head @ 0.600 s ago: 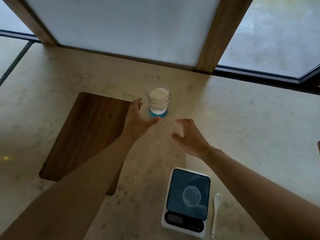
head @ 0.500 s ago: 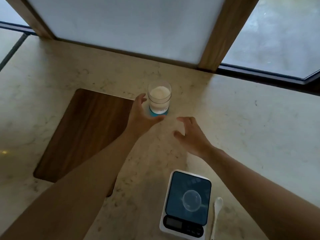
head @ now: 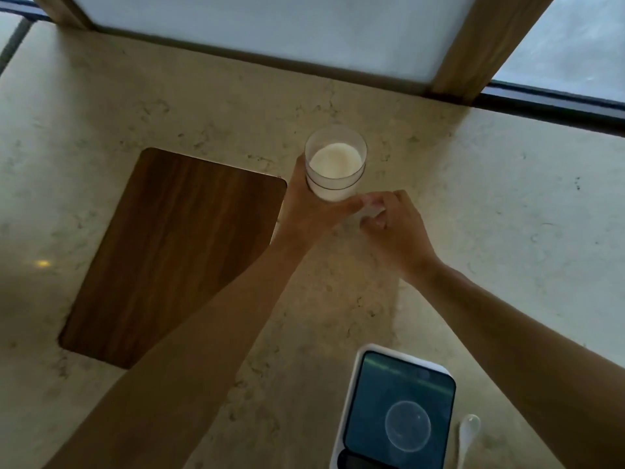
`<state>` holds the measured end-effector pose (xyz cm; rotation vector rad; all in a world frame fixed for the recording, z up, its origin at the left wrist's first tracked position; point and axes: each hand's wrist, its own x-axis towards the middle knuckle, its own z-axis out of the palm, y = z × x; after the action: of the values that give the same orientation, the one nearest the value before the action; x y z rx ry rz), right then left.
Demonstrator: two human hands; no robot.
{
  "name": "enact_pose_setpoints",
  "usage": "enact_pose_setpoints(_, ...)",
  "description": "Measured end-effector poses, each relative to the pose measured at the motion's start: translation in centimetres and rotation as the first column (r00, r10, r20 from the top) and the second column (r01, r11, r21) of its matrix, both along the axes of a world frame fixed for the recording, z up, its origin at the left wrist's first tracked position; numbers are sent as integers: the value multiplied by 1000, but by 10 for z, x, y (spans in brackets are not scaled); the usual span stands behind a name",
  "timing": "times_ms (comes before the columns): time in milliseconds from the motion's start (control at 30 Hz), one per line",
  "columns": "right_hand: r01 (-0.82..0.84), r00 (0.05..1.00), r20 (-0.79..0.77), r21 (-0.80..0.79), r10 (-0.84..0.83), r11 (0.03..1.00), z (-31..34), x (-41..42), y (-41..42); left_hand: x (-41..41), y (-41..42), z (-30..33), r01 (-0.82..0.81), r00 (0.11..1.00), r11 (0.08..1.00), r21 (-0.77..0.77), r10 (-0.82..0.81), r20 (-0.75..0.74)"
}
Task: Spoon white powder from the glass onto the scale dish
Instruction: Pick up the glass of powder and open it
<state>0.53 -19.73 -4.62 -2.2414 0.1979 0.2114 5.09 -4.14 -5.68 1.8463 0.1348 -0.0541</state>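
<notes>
The glass (head: 336, 164), about half full of white powder, stands at the middle of the counter. My left hand (head: 309, 214) wraps around its left side and lower front, thumb across the base. My right hand (head: 395, 228) has its curled fingertips against the lower right of the glass, next to the left thumb; blur hides the exact contact. The blue coaster under the glass is hidden. The scale (head: 351, 411) lies at the bottom edge with the clear round dish (head: 408, 426) on its dark platform. A white spoon (head: 468, 433) lies just right of the scale.
A dark wooden board (head: 176, 252) lies flat to the left of the glass. A window frame with wooden posts (head: 473, 45) runs along the back of the marble counter (head: 507, 214).
Both hands moved forward and closed in on the glass: the left hand now grips it and the right fingertips reached its base. The blue coaster is no longer visible. The camera moved closer.
</notes>
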Motion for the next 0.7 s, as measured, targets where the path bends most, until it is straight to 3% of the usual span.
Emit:
enact_pose_setpoints(300, -3, 1000, -22, -20, 3, 1000, -4, 5, 12, 3, -7, -1, -23, 997, 993, 113, 30, -67)
enact_pose_setpoints(500, 3, 1000, 20, -5, -3, 1000, 3, 3, 12, -4, -8, 12, -17, 999, 1000, 23, 19, -47)
enact_pose_setpoints(700, 57, 998, 15, 23, -58, 998, 12, -17, 4, -25, -7, 27, 25, 1000, 998, 56, -26, 16)
